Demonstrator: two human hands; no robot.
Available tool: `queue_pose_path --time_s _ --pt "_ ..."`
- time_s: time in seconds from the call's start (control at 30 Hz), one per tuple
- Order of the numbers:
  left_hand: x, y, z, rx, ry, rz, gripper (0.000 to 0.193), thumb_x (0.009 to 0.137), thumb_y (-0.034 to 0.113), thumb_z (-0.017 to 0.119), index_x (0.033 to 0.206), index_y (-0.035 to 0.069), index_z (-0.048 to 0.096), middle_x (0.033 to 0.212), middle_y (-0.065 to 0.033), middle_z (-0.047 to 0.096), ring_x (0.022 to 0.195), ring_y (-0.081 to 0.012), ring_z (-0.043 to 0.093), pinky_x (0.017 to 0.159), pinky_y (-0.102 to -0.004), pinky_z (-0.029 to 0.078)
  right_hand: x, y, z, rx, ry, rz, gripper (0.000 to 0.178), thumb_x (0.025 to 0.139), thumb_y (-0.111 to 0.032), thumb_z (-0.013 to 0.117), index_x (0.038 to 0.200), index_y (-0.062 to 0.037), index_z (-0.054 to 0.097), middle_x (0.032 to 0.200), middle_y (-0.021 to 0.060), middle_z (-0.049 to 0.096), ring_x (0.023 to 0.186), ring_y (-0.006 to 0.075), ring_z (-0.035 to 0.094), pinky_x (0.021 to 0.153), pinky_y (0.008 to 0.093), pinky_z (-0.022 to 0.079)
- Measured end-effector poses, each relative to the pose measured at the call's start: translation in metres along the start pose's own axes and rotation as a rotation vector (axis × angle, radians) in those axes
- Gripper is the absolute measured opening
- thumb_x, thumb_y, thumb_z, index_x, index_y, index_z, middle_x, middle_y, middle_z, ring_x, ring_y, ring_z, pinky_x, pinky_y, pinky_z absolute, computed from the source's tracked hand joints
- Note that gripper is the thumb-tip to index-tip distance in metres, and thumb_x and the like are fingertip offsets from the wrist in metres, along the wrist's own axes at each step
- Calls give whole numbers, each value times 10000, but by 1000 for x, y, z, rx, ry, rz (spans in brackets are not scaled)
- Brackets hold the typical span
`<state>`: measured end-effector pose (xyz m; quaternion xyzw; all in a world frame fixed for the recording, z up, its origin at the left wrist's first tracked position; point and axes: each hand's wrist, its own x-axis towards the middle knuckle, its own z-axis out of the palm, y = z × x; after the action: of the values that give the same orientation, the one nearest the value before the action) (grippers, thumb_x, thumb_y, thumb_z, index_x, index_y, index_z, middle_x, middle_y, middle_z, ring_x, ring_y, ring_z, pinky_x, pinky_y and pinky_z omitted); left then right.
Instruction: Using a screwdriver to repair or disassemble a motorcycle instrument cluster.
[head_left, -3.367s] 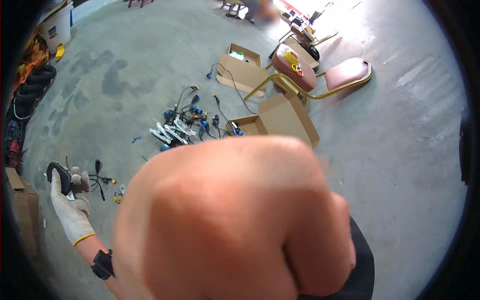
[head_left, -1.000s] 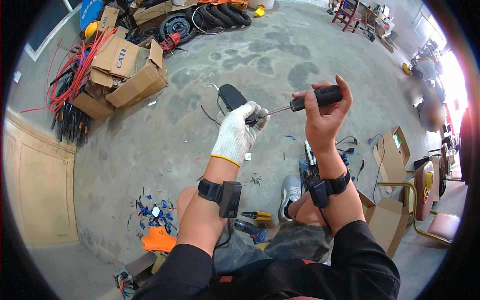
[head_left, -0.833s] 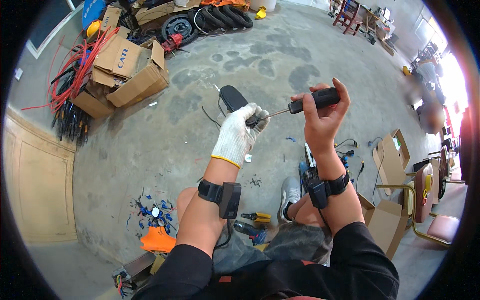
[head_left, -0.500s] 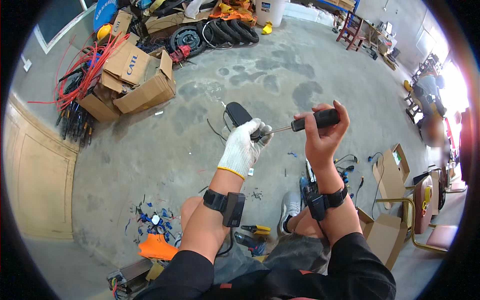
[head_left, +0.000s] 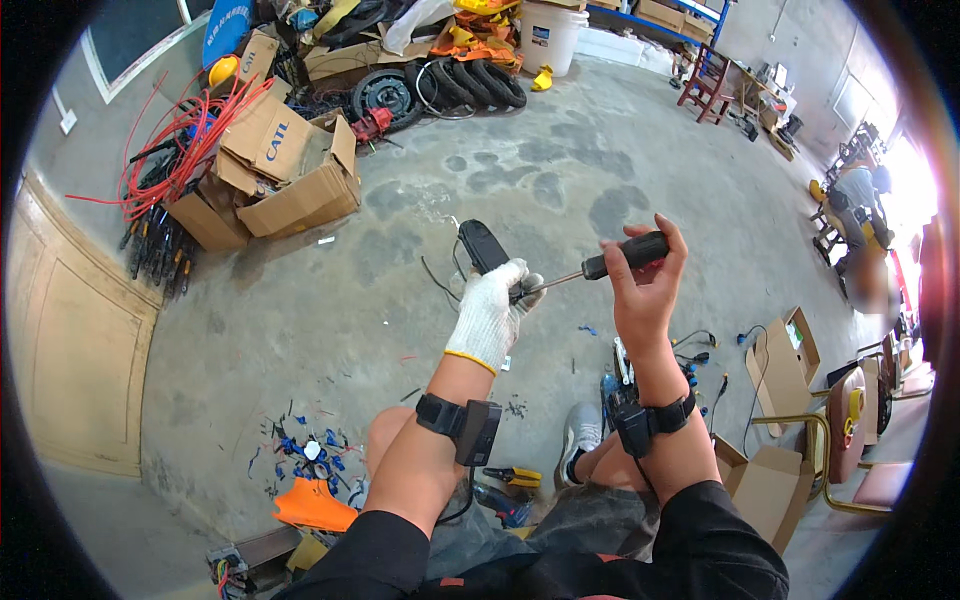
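Observation:
My left hand point(head_left: 486, 312), in a white knit glove with a yellow cuff edge, is closed round the lower end of a long black plastic device point(head_left: 483, 246). A thin dark cable hangs in a loop on its left side. What the device is, I cannot tell. My bare right hand point(head_left: 643, 300) grips the black handle of a screwdriver point(head_left: 624, 256), thumb and fingers around it. Its metal shaft points left and down to the device's lower end by my gloved fingers. Those fingers partly hide the tip, so contact is unclear.
Blue and black scraps point(head_left: 312, 450) and an orange plastic piece point(head_left: 314, 504) lie at lower left. Yellow-handled pliers point(head_left: 513, 476) and a power drill point(head_left: 503, 503) are by my legs. Open cardboard boxes point(head_left: 782, 365) and a chair point(head_left: 848, 425) stand right; another person point(head_left: 862, 205) sits beyond.
The device appears narrower, turned slightly in my left hand. My right fingers have shifted on the screwdriver handle, the thumb nearer its front. The whole view has moved slightly.

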<state>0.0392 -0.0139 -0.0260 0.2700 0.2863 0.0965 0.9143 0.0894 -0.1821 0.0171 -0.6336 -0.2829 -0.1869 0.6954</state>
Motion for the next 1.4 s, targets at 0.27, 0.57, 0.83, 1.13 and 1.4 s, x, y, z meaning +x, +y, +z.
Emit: queue_pose_path --time_s 0.27,0.57,0.83,1.13,1.4 --pt "-3 12 -8 221 146 157 274 905 94 677 1103 77 489 821 -73 600 681 -217 661 605 -395 609 5 -3 -11 14 -251 63 315 957 22 525 1271 0 508 1419 166 489 1186 226 635 978 337 518" --pt "5 14 -13 224 192 192 479 915 98 655 1355 169 479 1007 -63 602 621 -168 635 509 -322 552 19 -27 -18 -180 -351 575 373 974 -79 611 1301 57 497 1327 185 578 1067 200 665 823 344 575" --pt "-3 20 -12 365 203 237 466 903 142 664 1334 141 488 929 -50 589 637 -154 622 513 -316 540 5 8 -19 -589 -264 261 451 978 -103 604 1383 51 482 1338 223 585 1260 237 589 907 372 544" --pt "8 17 -16 172 207 119 218 917 199 703 949 47 551 781 -73 608 653 -222 676 555 -372 593 7 -12 -14 -132 -289 260 396 983 -125 631 1350 5 558 1186 185 676 1057 211 684 876 302 554" --pt "-5 39 -17 280 248 230 479 920 164 662 1343 90 449 912 -90 589 608 -174 637 502 -323 557 -7 8 -7 -326 -268 198 370 992 -128 570 1334 10 546 1254 203 609 1269 278 558 1022 359 465"
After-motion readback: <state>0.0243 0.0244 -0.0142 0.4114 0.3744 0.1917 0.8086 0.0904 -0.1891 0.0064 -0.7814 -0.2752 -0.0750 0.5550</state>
